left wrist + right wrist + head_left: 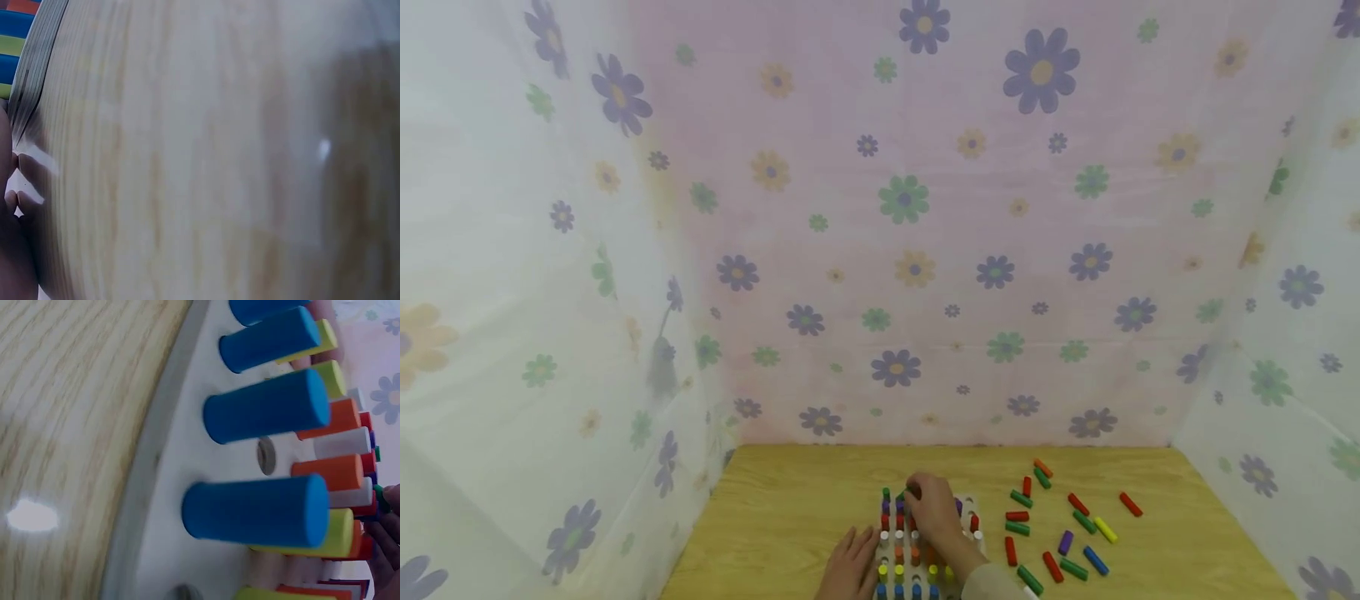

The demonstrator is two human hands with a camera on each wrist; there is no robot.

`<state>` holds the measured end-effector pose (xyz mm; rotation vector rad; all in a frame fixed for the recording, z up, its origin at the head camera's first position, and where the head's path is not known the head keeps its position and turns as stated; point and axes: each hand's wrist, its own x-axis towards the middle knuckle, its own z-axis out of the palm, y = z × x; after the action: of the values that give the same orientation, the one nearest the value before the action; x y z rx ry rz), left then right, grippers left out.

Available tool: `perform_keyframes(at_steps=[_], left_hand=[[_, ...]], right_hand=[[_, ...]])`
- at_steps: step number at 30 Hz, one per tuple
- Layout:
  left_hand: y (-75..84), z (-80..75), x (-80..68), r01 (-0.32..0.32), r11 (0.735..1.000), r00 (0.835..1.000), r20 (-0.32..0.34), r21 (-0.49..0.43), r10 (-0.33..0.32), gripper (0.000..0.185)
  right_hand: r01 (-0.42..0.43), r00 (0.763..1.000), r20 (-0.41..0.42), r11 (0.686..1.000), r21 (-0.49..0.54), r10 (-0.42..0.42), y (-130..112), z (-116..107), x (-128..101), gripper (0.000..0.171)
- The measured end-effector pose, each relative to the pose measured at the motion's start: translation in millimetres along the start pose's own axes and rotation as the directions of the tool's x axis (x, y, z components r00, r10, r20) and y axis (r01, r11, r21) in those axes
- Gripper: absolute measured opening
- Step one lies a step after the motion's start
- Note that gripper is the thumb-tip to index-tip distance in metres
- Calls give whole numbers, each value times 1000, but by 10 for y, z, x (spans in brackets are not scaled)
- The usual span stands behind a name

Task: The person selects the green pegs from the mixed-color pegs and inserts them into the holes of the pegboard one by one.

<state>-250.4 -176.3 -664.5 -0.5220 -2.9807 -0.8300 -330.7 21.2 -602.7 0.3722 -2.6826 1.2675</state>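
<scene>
On wooden table (pixel 790 508), white pegboard (pixel 187 487), round pegs, right hand (pixel 934 510) above.

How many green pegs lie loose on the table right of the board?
6 green pegs, right of the pegboard: one by the orange peg, two nearer the board, one beside the yellow peg, two nearest. More may lie out of frame.

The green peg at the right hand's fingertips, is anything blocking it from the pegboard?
Nothing visible does. The right hand holds the green peg right over the far rows of the pegboard, among pegs already standing there.
</scene>
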Motion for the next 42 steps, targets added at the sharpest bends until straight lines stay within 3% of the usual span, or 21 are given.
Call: perform_keyframes(at_steps=[7,16,23,29,36,39,42], left_hand=[[9,39,-20,-48,997,996,-68,55,52,49],[-19,43,-2,-27,998,998,-63,53,30,50],[-11,11,0,-12,999,999,-47,46,14,51],[-33,60,-21,-29,994,997,-70,101,36,48],[-51,105,-13,-89,986,982,-155,140,110,46],[-44,90,-2,-81,987,985,-139,137,101,47],[-43,55,19,-46,994,995,-81,96,53,50]], right_hand=[[-13,999,-42,999,-46,11,55,77,-26,9],[-37,998,-47,990,-137,31,-60,97,13,9],[-20,998,-59,990,-137,12,-92,108,-3,11],[20,1000,-11,993,-120,-21,-44,137,0,11],[-8,998,58,992,-129,16,-28,168,51,13],[3,998,60,992,-126,5,-41,151,51,14],[23,996,83,994,-104,-14,-53,114,54,14]])
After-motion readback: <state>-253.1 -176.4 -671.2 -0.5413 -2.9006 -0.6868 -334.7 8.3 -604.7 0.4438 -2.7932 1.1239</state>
